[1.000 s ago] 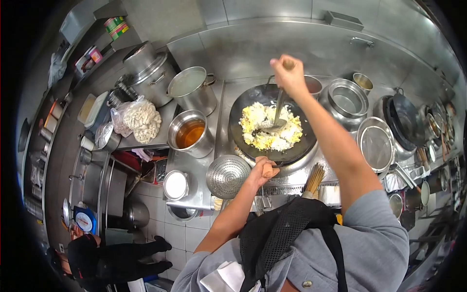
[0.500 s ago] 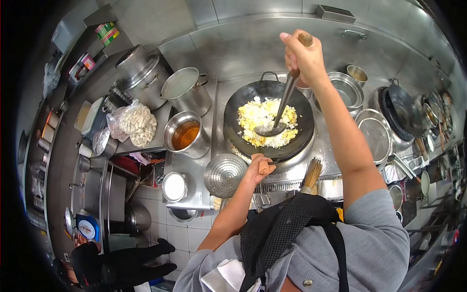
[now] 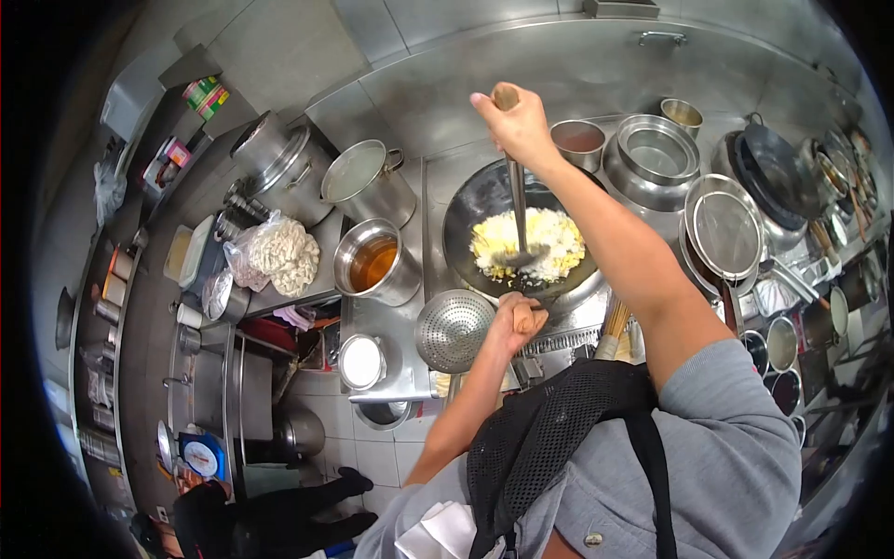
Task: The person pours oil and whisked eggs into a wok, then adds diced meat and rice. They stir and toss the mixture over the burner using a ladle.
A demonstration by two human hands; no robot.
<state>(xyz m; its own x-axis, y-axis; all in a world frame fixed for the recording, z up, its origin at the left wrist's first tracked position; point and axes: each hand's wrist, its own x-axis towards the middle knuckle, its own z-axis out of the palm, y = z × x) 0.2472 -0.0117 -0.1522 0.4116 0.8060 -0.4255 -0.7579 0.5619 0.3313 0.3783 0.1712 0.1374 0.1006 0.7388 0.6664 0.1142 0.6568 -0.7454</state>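
Observation:
My right hand (image 3: 521, 129) is closed around a long ladle (image 3: 519, 200), whose wooden butt sticks up above the fist. The ladle stands nearly upright, and its bowl rests in fried rice with egg (image 3: 559, 233), white and yellow grains heaped in a black wok (image 3: 461, 219). At the wok's near edge my left hand (image 3: 513, 321) is closed on the wok handle, whose tan, blunt end shows past my fingers. Just left of that hand lies a round perforated strainer (image 3: 456, 328). My right forearm covers the wok's right side.
Left of the wok stand a pot of amber liquid (image 3: 374, 264), a taller pot (image 3: 368, 182) and a white-filled container (image 3: 361, 361). Metal bowls (image 3: 656, 154) and a mesh sieve (image 3: 726, 235) sit right. A bamboo brush (image 3: 615, 326) is near my apron. Another person (image 3: 270, 522) is lower left.
My right hand has swung left, bringing the ladle nearly upright and its bowl to the near side of the rice. The rice has shifted within the wok. The camera view has turned slightly.

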